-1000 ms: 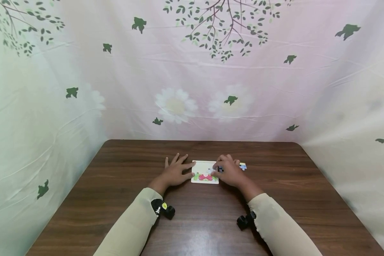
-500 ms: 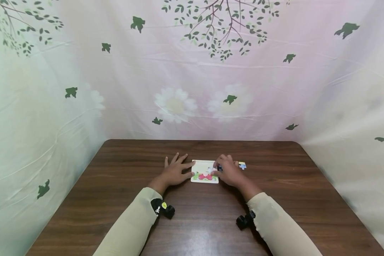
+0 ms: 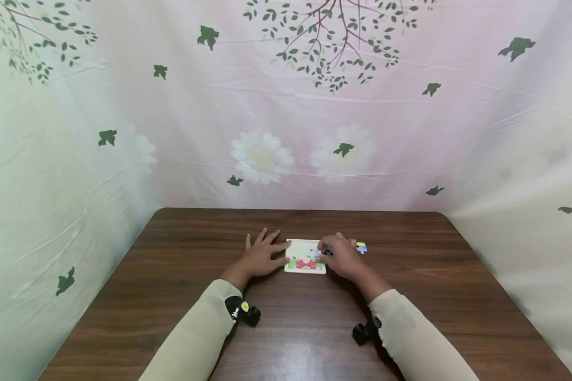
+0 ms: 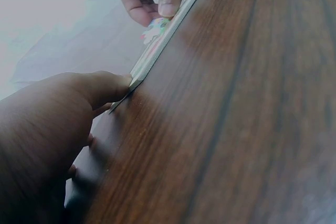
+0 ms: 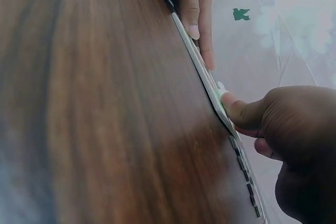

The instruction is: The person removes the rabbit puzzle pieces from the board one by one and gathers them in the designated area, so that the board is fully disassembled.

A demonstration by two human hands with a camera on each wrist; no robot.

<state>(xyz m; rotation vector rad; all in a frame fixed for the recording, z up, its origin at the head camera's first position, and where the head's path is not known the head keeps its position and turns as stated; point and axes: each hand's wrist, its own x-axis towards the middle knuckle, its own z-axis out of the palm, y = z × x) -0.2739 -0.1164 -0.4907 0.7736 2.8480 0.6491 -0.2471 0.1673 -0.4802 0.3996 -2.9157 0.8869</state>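
A small jigsaw puzzle board (image 3: 295, 245) with a white frame lies on the table, with red and green pieces along its near side. My left hand (image 3: 262, 258) is spread flat at its left edge, thumb and a fingertip touching the frame. My right hand (image 3: 341, 256) is over the board's right side. Between its thumb and finger it pinches a pale puzzle piece (image 4: 154, 30), tilted up from the board in the left wrist view. The right fingers hide part of the board.
Right of the board lie loose puzzle pieces (image 3: 361, 247), partly behind my right hand; the right wrist view shows a row of pieces (image 5: 245, 174) along the tabletop. The brown wooden table (image 3: 286, 338) ends at a printed cloth backdrop (image 3: 195, 132).
The pinched puzzle piece has turned slightly and shows more of its face beside the right fingertips. My left hand stays in place on the board's edge.
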